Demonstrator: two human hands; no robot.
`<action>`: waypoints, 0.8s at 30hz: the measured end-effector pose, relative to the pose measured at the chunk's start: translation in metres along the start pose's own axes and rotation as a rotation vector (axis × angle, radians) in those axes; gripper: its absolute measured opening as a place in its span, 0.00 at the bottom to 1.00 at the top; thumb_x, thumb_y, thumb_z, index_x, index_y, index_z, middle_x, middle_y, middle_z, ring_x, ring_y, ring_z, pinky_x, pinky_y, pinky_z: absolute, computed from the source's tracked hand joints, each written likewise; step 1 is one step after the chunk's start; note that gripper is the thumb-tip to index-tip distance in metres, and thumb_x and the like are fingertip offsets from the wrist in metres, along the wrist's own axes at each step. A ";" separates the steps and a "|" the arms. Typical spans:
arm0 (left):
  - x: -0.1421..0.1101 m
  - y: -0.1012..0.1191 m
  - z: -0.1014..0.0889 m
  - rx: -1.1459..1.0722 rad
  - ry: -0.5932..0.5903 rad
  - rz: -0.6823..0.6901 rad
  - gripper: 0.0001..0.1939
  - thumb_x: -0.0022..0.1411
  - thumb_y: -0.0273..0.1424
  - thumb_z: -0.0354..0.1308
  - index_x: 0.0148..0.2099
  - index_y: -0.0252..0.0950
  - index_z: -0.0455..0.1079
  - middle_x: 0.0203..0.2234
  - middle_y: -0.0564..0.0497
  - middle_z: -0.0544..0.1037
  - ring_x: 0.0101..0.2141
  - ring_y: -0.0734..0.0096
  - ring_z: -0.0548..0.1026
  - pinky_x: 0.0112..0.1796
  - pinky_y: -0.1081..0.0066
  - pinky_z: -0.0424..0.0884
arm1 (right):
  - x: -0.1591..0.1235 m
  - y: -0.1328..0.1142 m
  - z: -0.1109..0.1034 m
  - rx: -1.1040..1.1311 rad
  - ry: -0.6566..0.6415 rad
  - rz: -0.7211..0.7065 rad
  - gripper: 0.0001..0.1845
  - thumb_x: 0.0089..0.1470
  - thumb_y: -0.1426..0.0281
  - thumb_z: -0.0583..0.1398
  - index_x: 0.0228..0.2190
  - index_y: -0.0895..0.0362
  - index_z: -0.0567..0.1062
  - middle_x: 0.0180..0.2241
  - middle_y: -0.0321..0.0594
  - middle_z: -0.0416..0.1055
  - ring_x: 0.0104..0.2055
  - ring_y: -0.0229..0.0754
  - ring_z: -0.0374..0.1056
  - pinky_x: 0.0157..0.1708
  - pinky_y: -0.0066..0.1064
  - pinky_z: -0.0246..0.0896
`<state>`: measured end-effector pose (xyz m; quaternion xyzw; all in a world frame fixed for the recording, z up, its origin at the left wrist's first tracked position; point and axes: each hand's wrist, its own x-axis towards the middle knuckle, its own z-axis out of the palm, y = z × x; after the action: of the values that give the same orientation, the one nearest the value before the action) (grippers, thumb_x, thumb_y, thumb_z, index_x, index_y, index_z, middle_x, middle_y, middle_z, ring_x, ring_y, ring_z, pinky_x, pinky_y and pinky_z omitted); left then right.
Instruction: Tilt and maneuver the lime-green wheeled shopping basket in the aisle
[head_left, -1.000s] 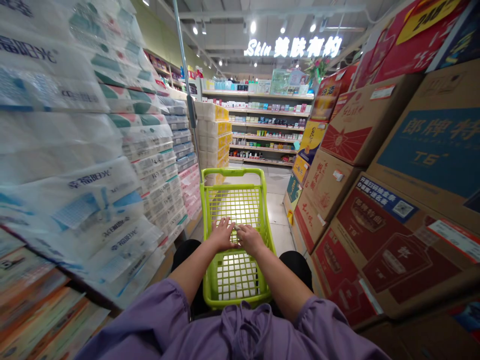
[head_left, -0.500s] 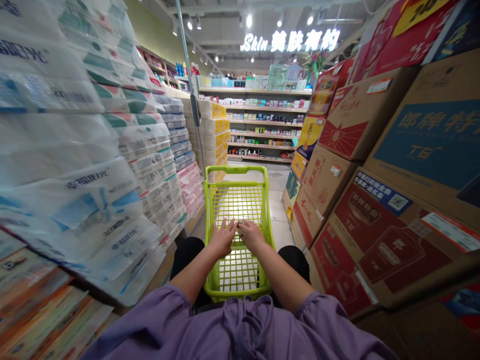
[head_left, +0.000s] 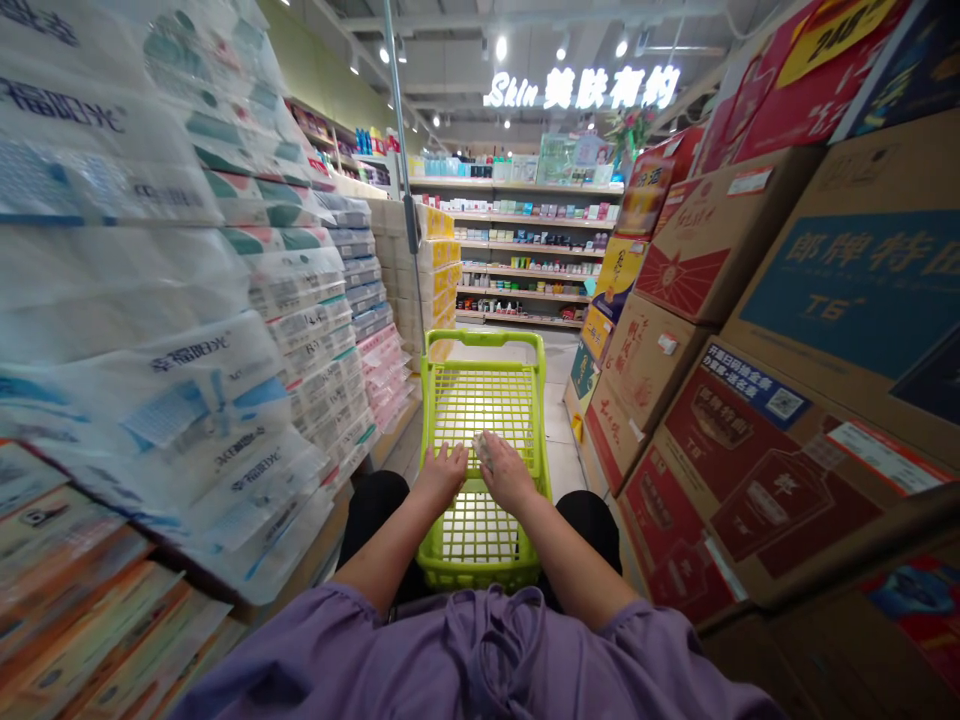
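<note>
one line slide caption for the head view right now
Left hand beside right hand, which holds a small pale item, over a green basket between wrapped packs and cartons.

The right hand [head_left: 510, 478] partly hides a pale item [head_left: 481, 450]; the left edge crops blurred packs [head_left: 75, 285].

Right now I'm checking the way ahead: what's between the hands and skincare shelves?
In the head view: the green shopping basket's far end, then tiled floor.

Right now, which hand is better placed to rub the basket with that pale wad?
Probably the right hand: it appears to hold the pale wad, over the basket. The left hand, beside it, shows nothing in its fingers.
</note>
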<state>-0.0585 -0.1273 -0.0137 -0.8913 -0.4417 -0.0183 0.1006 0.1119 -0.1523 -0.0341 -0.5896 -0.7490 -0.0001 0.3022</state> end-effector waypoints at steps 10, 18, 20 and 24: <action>0.003 -0.001 0.037 0.072 0.175 0.028 0.28 0.61 0.18 0.48 0.64 0.30 0.58 0.62 0.33 0.61 0.62 0.47 0.59 0.57 0.48 0.61 | 0.003 0.002 0.005 -0.095 0.012 -0.025 0.23 0.59 0.75 0.52 0.54 0.50 0.69 0.58 0.40 0.65 0.61 0.46 0.56 0.60 0.42 0.53; 0.003 -0.001 0.042 0.117 0.211 0.019 0.29 0.61 0.17 0.42 0.64 0.29 0.59 0.62 0.35 0.62 0.61 0.47 0.60 0.56 0.48 0.62 | 0.003 0.001 0.002 -0.110 0.047 0.018 0.24 0.55 0.78 0.54 0.51 0.51 0.73 0.56 0.40 0.67 0.60 0.47 0.57 0.58 0.42 0.54; 0.003 -0.001 0.043 0.117 0.215 0.015 0.29 0.61 0.17 0.42 0.64 0.29 0.59 0.62 0.35 0.62 0.61 0.47 0.60 0.56 0.48 0.62 | 0.004 0.000 0.001 -0.079 0.011 -0.059 0.24 0.54 0.80 0.53 0.49 0.50 0.75 0.55 0.38 0.68 0.58 0.45 0.59 0.58 0.40 0.54; 0.003 -0.002 0.045 0.097 0.210 0.021 0.30 0.60 0.17 0.43 0.64 0.29 0.58 0.62 0.34 0.61 0.61 0.46 0.59 0.56 0.48 0.61 | 0.005 0.001 0.000 -0.153 0.129 0.226 0.22 0.56 0.76 0.54 0.50 0.53 0.74 0.58 0.44 0.65 0.61 0.51 0.55 0.58 0.47 0.52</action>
<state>-0.0607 -0.1153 -0.0574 -0.8832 -0.4197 -0.0889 0.1897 0.1121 -0.1478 -0.0317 -0.6902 -0.6548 -0.0610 0.3020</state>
